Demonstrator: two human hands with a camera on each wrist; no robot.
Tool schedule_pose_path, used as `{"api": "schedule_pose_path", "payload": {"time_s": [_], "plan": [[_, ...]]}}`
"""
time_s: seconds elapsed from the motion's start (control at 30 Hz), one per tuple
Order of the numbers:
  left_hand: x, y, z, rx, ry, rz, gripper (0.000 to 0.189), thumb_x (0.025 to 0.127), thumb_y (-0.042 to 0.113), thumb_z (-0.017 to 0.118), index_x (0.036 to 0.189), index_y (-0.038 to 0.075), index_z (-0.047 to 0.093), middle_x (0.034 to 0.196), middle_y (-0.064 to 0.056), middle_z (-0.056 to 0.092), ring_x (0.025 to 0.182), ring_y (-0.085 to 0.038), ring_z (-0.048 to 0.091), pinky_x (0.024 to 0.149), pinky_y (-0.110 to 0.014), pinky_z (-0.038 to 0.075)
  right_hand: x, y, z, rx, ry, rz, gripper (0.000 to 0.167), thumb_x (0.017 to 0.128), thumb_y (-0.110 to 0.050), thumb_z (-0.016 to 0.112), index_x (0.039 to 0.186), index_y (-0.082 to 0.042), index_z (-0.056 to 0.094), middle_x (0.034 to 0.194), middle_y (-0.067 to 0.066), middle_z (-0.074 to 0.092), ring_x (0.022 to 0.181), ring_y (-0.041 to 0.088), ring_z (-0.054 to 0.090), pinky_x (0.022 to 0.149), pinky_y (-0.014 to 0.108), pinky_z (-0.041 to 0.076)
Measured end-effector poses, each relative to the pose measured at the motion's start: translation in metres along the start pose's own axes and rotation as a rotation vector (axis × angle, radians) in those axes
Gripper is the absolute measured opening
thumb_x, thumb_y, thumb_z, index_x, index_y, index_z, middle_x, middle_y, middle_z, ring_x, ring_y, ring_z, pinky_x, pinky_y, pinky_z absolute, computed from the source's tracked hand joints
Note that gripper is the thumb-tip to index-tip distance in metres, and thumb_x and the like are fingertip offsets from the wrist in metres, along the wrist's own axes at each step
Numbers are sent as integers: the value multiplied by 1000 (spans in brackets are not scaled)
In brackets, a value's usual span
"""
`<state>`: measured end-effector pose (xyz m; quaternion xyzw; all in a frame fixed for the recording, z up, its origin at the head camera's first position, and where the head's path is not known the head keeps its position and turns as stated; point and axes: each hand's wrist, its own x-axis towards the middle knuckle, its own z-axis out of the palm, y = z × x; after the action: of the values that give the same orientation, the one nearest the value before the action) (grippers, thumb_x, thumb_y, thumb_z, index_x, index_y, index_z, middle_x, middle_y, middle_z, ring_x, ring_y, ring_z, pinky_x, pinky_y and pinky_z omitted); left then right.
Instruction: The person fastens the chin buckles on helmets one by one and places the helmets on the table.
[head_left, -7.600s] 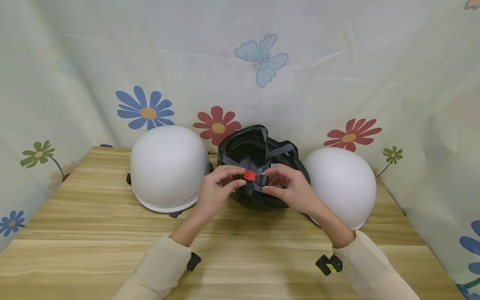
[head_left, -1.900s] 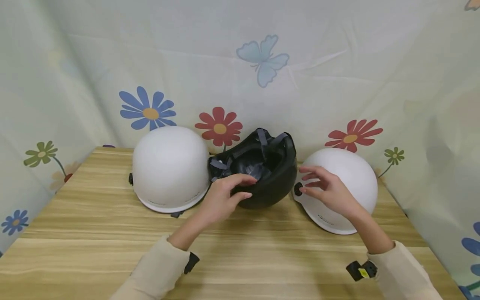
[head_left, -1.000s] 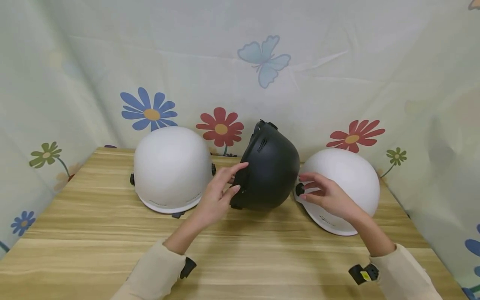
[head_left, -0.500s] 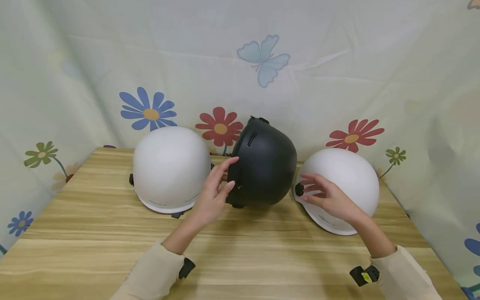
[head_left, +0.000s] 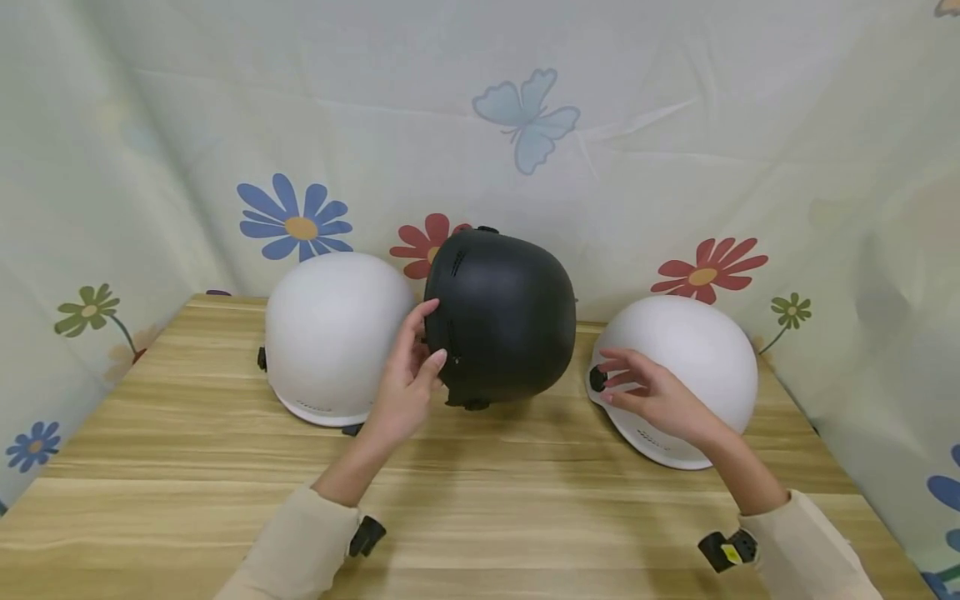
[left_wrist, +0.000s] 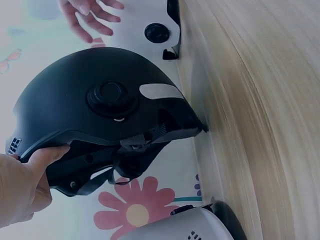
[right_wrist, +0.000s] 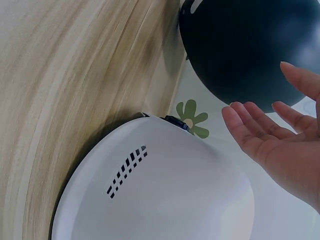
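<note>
My left hand (head_left: 405, 379) grips a black helmet (head_left: 510, 317) by its rim, with the thumb on the outer shell and the other fingers partly hidden behind the edge. The shell's smooth outside faces the head camera. In the left wrist view a round knob (left_wrist: 111, 95) and dangling grey straps (left_wrist: 137, 142) show on the helmet's side, and its far lower edge is close over the table. My right hand (head_left: 660, 396) holds nothing, its fingers loosely bent, in front of the right white helmet (head_left: 705, 358). From the right wrist view, those fingers (right_wrist: 250, 125) overlap the black shell's edge.
Another white helmet (head_left: 330, 333) stands on the left of the wooden table (head_left: 480, 517), close beside my left hand. Behind everything hangs a flower-printed curtain (head_left: 637, 108). Black wrist cameras (head_left: 367, 536) are strapped below both cuffs.
Earlier both hands pinched a red and black strap buckle over the helmet's open inside. Since then the helmet has turned its outer shell forward, then shifted left with my left hand; my right hand stays put.
</note>
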<state>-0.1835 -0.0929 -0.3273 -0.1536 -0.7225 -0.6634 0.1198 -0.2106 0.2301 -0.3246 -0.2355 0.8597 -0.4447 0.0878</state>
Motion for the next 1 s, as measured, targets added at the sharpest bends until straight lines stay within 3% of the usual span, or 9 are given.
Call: {"api": "schedule_pose_path", "payload": {"time_s": [0.3,0.43,0.57,0.77,1.0], "plan": [[0,-1,-2,-31,20,-22,57,93,-3,46,141,18,26,117,-11,39,74,-24,43,57,-22,40,2,-1,1,-10,-8,4,55,84,-6,65,132,3,39,121,24,49,105,40,51,86,38,47],[1,-2,-5,-88,35,-56,59,92,-4,47,141,22,27,129,-5,37,80,-24,45,57,-23,40,2,-2,1,-14,-12,8,55,84,-7,65,132,3,39,121,23,50,105,39,51,86,37,46],[1,-1,-7,-151,36,-72,60,91,-5,48,140,22,27,131,-2,38,82,-22,47,57,-24,42,1,-2,1,-19,-15,9,55,85,-8,64,132,3,38,121,25,49,105,37,51,86,35,47],[0,0,-8,-168,27,-96,65,88,-4,54,141,22,27,133,-2,38,84,-20,52,61,-26,49,2,-3,3,-13,-17,5,55,85,-7,64,132,3,38,120,26,49,105,38,51,86,37,46],[-2,-8,-6,-248,31,-198,64,88,-9,52,141,12,23,144,-5,25,102,-21,52,66,-29,52,3,-2,7,-21,-17,-2,55,84,-9,65,131,3,39,118,25,50,103,36,53,86,41,46]]}}
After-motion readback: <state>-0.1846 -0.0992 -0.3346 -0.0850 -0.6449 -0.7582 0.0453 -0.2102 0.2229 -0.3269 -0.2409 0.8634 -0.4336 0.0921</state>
